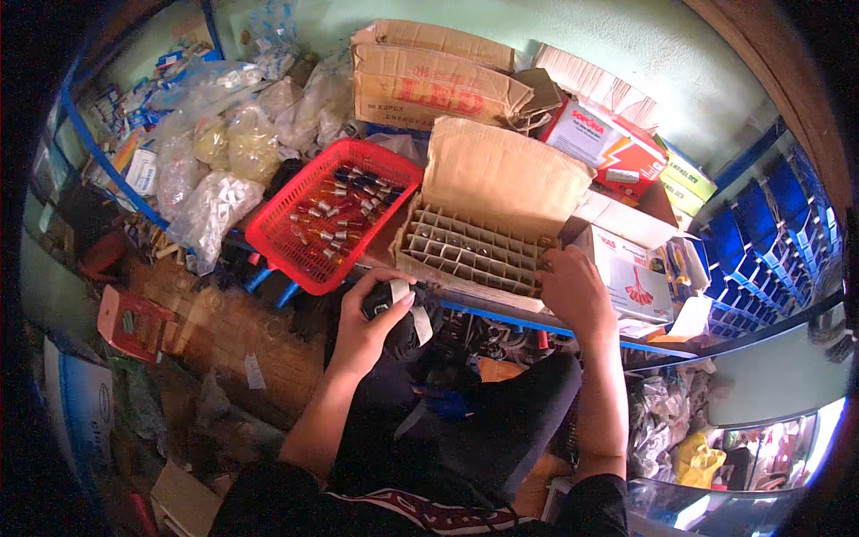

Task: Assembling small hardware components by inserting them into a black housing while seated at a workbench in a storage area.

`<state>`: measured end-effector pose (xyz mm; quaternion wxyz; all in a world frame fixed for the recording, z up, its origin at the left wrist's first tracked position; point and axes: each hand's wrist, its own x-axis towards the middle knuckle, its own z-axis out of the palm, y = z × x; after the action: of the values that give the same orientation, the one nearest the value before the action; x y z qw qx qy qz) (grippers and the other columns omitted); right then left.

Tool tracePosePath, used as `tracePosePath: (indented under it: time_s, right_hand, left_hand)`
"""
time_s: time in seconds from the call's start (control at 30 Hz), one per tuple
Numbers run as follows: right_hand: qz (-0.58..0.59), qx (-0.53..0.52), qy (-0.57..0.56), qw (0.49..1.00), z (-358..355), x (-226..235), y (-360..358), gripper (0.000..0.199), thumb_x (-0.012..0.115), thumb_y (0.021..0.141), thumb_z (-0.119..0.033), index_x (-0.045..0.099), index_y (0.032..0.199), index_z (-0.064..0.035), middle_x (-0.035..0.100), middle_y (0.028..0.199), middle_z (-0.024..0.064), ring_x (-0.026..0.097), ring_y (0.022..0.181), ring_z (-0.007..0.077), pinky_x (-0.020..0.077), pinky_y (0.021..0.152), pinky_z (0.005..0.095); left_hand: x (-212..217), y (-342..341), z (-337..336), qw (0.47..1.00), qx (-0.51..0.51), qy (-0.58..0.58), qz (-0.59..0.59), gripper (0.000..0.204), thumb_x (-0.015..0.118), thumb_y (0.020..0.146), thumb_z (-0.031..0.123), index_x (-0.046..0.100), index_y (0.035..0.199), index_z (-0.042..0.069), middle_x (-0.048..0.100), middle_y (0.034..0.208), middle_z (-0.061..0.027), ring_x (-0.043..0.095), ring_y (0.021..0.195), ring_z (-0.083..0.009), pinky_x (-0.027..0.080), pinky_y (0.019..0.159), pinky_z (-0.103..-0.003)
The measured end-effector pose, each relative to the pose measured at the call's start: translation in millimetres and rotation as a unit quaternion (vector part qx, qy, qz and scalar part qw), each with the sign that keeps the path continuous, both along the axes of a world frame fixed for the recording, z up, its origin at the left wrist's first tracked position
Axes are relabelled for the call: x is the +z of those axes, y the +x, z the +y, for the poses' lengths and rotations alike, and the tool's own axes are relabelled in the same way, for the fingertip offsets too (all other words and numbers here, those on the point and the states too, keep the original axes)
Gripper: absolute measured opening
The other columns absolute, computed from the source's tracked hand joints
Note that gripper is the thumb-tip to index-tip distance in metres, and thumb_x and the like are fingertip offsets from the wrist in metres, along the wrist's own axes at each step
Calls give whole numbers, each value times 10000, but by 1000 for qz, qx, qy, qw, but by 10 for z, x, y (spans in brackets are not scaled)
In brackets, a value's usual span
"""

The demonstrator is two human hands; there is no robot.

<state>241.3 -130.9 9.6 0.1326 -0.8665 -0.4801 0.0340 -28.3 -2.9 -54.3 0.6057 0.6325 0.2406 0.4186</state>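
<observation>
My left hand [362,333] is closed round a black rounded thing [407,345] with a pale strip over it, held above my lap; its kind is not clear. My right hand [580,291] is at the right end of an open cardboard box [479,288] split into small square cells by cardboard dividers. Its fingertips are bent together by the end cells, and anything between them is hidden. Small dark and shiny pieces show in some cells. Left of this box stands a red plastic basket [261,234] holding many small bulbs [333,210] with metal bases and amber or dark glass.
Cardboard cartons [429,89] line the wall behind. At right are a white box [626,277] and blue bins [761,233]. Clear plastic bags [215,210] crowd the left. A blue shelf edge [510,318] runs before my knees; a red container [134,324] lies lower left.
</observation>
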Motion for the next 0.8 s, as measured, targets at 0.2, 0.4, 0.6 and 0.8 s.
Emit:
tracePosePath:
  time_s: [0.2, 0.4, 0.6, 0.8]
  right_hand:
    - [-19, 9, -123, 992, 119, -72, 152, 219, 603, 841, -54, 697, 1024, 23, 651, 1137, 298, 630, 1159, 431, 517, 1025, 514]
    - [-25, 107, -114, 987, 130, -150, 373, 225, 653, 839, -65, 703, 1039, 23, 679, 1109, 278, 625, 1156, 437, 523, 1016, 502]
    - [-41, 58, -17, 997, 110, -213, 336, 250, 666, 871, -74, 672, 1102, 21, 702, 1067, 277, 638, 1150, 441, 529, 995, 513]
    - [30, -5, 9, 999, 84, -70, 346, 247, 662, 903, -114, 645, 1117, 6, 700, 1116, 319, 663, 1112, 491, 522, 947, 577]
  left_hand:
    - [-42, 18, -75, 999, -4, -32, -9, 162, 725, 953, 56, 687, 1109, 35, 700, 1074, -19, 627, 1003, -83, 482, 916, -266]
    - [-29, -14, -72, 999, -6, -49, 18, 154, 724, 957, 48, 686, 1105, 32, 706, 1112, -24, 631, 1029, -94, 487, 941, -277]
    - [25, 3, -41, 1000, -10, -21, 7, 156, 728, 952, 46, 689, 1102, 41, 707, 1114, -30, 630, 1051, -102, 489, 950, -282]
    - [164, 169, -3, 998, -36, -48, -1, 158, 730, 926, 94, 702, 1078, 61, 683, 1063, -12, 608, 1054, -124, 441, 975, -293]
